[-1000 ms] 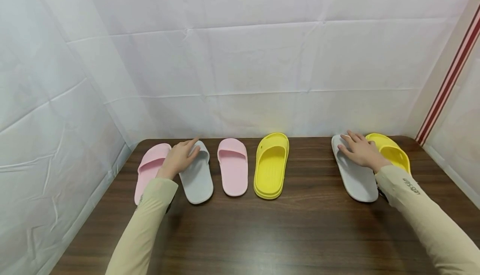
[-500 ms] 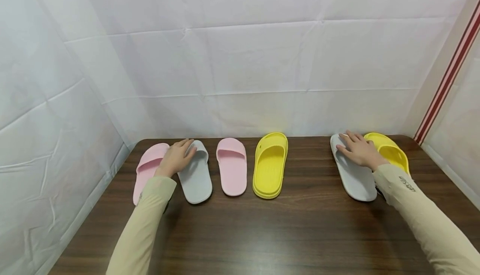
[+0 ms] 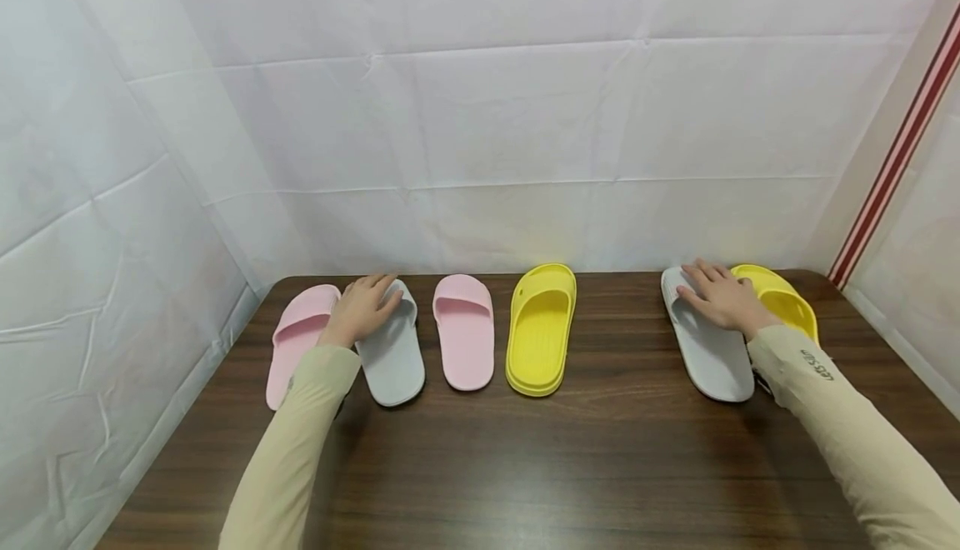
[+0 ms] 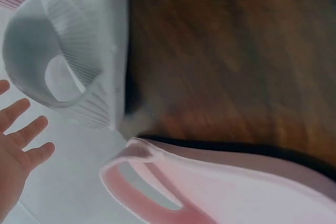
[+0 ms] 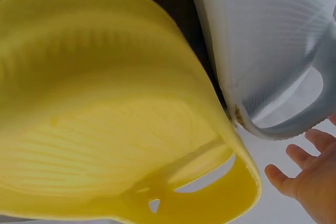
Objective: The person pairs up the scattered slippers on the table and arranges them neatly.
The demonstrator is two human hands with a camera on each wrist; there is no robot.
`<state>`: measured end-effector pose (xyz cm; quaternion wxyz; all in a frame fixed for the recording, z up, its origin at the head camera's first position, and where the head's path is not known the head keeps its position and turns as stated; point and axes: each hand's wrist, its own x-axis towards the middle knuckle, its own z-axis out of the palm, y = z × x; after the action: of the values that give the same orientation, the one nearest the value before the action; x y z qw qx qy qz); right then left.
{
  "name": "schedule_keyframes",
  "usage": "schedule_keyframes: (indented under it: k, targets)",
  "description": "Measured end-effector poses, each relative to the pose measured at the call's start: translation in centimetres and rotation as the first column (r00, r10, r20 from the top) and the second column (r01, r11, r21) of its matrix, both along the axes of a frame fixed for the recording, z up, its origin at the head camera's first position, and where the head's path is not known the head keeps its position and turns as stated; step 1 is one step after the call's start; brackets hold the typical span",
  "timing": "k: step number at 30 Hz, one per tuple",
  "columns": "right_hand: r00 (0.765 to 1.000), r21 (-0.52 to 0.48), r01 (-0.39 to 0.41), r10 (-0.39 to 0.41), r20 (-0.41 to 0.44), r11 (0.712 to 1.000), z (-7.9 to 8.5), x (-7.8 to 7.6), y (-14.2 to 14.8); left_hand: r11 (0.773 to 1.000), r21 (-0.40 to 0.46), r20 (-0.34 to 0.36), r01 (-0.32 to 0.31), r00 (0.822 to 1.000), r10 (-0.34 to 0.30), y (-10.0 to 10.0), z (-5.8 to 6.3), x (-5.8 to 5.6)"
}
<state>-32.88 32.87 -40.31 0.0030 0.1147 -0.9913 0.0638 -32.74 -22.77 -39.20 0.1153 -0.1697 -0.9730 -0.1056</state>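
My left hand (image 3: 362, 310) hovers over the upper left side of a grey slipper (image 3: 396, 362), fingers extended. In the left wrist view its fingers (image 4: 32, 132) stand apart from the grey slipper's strap (image 4: 31, 51) and hold nothing. Left of that hand lies a pink slipper (image 3: 294, 340), partly hidden by the arm. My right hand (image 3: 726, 300) is over the strap of the other grey slipper (image 3: 712, 362), fingers spread; whether it touches is unclear. Next to it a yellow slipper (image 3: 783, 304) is partly covered by the right sleeve.
A second pink slipper (image 3: 465, 342) and a second yellow slipper (image 3: 542, 337) lie mid-row on the dark wooden table (image 3: 540, 467). White cloth (image 3: 510, 117) hangs behind and at both sides. A red-striped band (image 3: 900, 150) runs down the right corner.
The left hand has shifted slightly left, then back right over the grey slipper. My right hand has stayed about where it was. The slippers lie as before.
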Motion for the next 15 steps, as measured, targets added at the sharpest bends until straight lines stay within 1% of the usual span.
schedule_keyframes:
  k: [4, 9, 15]
  targets:
    - [1.0, 0.004, 0.016, -0.016, 0.015, 1.0, 0.2, 0.3, 0.6, 1.0, -0.003, 0.004, 0.027, 1.0, -0.027, 1.4, 0.5, -0.3]
    - [0.998, -0.002, 0.052, -0.052, 0.02, 0.999, 0.4, 0.5, 1.7, 0.996, -0.01, 0.016, 0.088, 0.996, -0.088, 3.8, 0.9, -0.4]
    - [0.996, -0.01, 0.085, -0.085, 0.0, 0.996, 0.6, 0.8, 3.2, 0.985, 0.001, -0.015, 0.175, 0.985, -0.174, 7.2, 1.1, -0.5]
